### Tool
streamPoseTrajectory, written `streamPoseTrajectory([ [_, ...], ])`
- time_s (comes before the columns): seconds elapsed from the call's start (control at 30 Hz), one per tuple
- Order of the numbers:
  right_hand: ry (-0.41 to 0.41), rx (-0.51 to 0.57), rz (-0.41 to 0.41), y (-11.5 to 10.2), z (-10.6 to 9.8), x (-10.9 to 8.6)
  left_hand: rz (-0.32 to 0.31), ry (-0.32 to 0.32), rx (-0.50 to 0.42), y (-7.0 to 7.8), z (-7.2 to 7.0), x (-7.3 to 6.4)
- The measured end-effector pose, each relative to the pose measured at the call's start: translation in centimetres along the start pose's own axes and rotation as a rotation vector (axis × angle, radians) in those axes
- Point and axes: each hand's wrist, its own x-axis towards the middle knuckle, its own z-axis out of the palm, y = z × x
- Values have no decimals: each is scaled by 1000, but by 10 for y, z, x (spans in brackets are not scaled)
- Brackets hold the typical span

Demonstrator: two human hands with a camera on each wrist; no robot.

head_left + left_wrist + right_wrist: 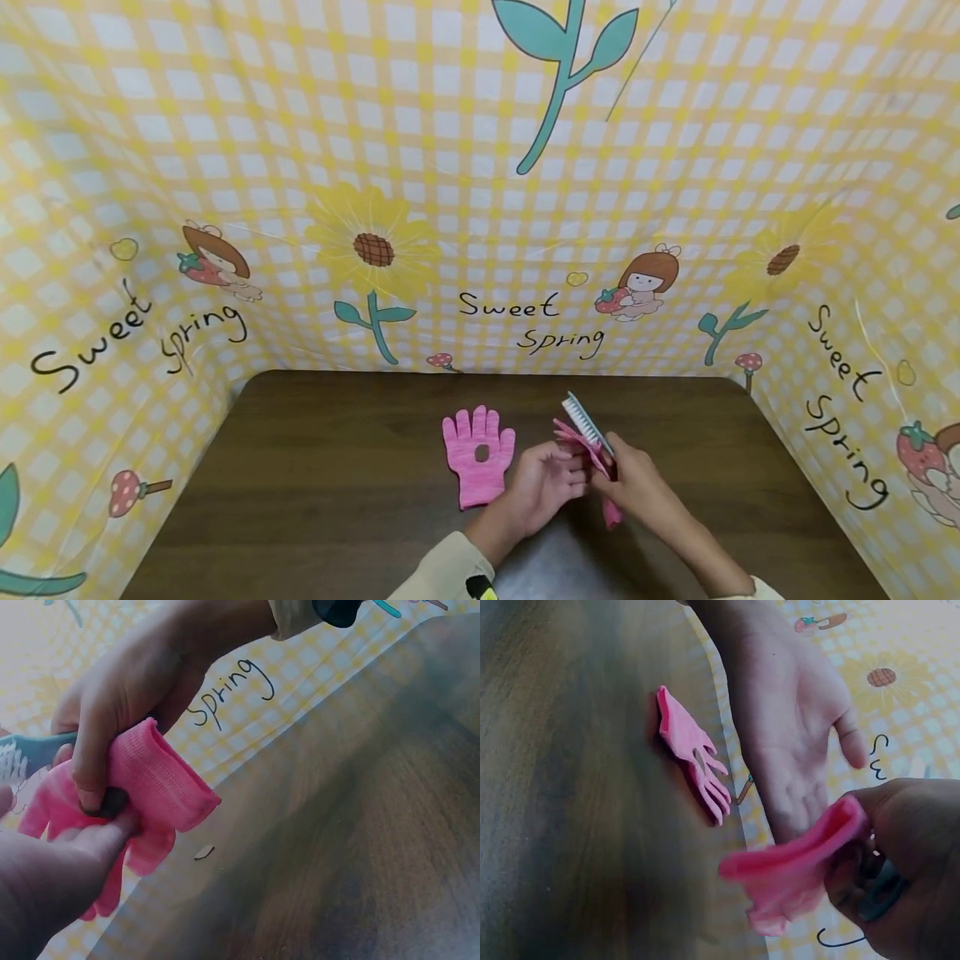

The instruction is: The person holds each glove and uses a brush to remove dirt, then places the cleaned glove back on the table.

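Observation:
My right hand grips a light blue brush with white bristles, together with a pink knitted glove. In the left wrist view, the thumb of that hand presses by a dark spot on the glove, whose cuff hangs open. My left hand is palm up with its thumb held apart, its fingertips at the glove and partly hidden behind it. A second pink glove with a round dark spot in its palm lies flat on the table, left of both hands, fingers pointing away.
The dark wooden table has walls of yellow checked cloth on its far side and both sides. In the left wrist view, a small pale chip shows near the table's edge.

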Motion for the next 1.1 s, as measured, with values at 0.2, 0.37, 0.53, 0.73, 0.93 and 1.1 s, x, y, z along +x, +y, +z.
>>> streamPoseTrajectory([
  [0.2, 16, 368, 89, 0, -4, -4, 3, 222, 171, -3, -2, 0],
  [0.37, -24, 828, 242, -7, -11, -6, -76, 158, 86, -1, -5, 0],
  [0.53, 0, 1002, 251, -7, -12, -6, -34, 79, -120, 2, -9, 1],
  [0.73, 44, 975, 292, -2, -7, -7, 52, 60, -168, 6, -8, 3],
  [0.93, 21, 931, 297, 0, -2, -8, 78, 52, -147, 3, -1, 4],
  [1.1, 62, 904, 330, 0, 0, -9, 86, 65, -203, 0, 1, 3],
])
